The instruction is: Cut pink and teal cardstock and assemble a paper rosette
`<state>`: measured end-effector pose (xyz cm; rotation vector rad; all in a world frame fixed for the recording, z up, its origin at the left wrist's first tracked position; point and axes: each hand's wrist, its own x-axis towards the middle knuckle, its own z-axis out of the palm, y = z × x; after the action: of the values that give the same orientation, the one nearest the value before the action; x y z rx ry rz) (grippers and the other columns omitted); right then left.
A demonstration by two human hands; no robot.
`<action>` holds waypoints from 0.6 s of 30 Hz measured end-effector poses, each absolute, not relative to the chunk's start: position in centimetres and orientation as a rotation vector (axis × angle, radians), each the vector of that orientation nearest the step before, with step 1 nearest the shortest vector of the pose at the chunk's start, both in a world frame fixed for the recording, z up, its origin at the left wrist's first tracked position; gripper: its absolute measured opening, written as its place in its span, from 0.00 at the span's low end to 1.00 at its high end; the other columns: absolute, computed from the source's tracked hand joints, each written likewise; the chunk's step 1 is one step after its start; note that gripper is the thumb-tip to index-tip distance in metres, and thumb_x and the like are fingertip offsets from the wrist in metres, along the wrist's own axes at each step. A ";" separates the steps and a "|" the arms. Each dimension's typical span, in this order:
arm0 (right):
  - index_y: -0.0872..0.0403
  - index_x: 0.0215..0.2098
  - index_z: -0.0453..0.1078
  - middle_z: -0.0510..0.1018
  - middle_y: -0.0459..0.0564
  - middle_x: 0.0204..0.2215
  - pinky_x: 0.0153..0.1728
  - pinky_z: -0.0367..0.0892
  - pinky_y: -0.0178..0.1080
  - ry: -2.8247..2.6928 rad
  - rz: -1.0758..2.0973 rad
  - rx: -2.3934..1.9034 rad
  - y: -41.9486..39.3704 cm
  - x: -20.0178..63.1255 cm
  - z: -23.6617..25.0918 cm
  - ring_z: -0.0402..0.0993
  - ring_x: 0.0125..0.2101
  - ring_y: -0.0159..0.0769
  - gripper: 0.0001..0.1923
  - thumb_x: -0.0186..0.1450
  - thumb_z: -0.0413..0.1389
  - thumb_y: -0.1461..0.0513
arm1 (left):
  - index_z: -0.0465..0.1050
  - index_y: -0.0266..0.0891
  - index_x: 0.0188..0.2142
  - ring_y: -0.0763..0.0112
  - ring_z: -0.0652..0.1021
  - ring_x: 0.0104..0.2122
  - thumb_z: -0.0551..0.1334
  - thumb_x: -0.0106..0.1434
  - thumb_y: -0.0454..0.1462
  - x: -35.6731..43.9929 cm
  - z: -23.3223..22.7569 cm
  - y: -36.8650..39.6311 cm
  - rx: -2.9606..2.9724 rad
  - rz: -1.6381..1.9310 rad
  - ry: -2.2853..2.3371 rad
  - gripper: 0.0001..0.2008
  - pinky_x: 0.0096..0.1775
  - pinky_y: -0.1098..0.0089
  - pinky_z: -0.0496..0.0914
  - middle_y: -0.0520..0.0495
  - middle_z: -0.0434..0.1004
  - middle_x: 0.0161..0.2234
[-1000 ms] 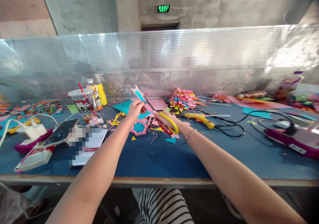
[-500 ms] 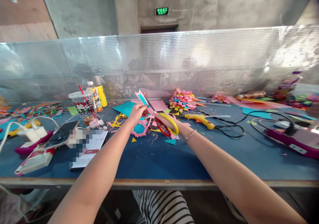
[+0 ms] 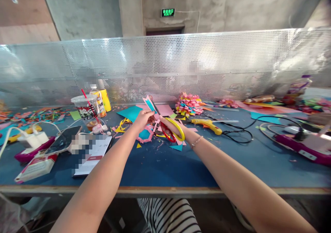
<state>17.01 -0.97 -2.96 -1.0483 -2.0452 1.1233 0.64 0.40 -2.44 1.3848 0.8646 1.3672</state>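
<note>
Scissors (image 3: 172, 129) sit clamped in right hand (image 3: 173, 125); left hand (image 3: 142, 117) pinches paper cutout (image 3: 149, 104).

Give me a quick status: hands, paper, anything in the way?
Left hand pinching paper. Right hand gripping scissors, blades at the paper. Scraps lie beneath; nothing blocking.

Pink-and-teal paper cutout (image 3: 149, 104) upright above the table, yellow-and-red-handled scissors (image 3: 172, 130) at its edge.

bright daylight is glaring off the perforated silver metal screen (image 3: 232, 64). edges are bending outward, and far corners are softening into blur.
</note>
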 end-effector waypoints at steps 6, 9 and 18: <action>0.55 0.17 0.56 0.60 0.44 0.09 0.12 0.53 0.30 -2.086 1.030 -1.058 -0.8 17.0 -3.0 0.55 0.10 0.25 0.30 0.60 0.39 0.40 | 0.65 0.35 0.17 0.79 0.67 0.15 0.61 0.50 0.40 0.7 -2.4 0.2 1.429 1.368 0.847 0.12 0.21 0.74 0.59 0.50 0.68 0.15; 0.55 0.17 0.57 0.61 0.44 0.10 0.13 0.54 0.30 -2.097 0.955 -1.081 -0.9 16.7 -2.9 0.56 0.10 0.25 0.30 0.61 0.39 0.41 | 0.65 0.35 0.18 0.78 0.68 0.15 0.62 0.50 0.41 0.6 -2.3 0.2 1.412 1.359 0.834 0.12 0.21 0.74 0.60 0.51 0.67 0.15; 0.55 0.17 0.56 0.60 0.43 0.10 0.15 0.52 0.31 -2.130 0.854 -1.094 -1.0 16.6 -2.9 0.56 0.11 0.25 0.28 0.62 0.39 0.43 | 0.64 0.35 0.18 0.76 0.69 0.16 0.62 0.49 0.44 0.3 -2.0 0.3 1.350 1.394 0.835 0.14 0.22 0.73 0.62 0.51 0.67 0.14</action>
<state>16.61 -1.03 -2.86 -1.0935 -2.1303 0.8545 0.26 0.29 -2.03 1.3504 0.8347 1.3945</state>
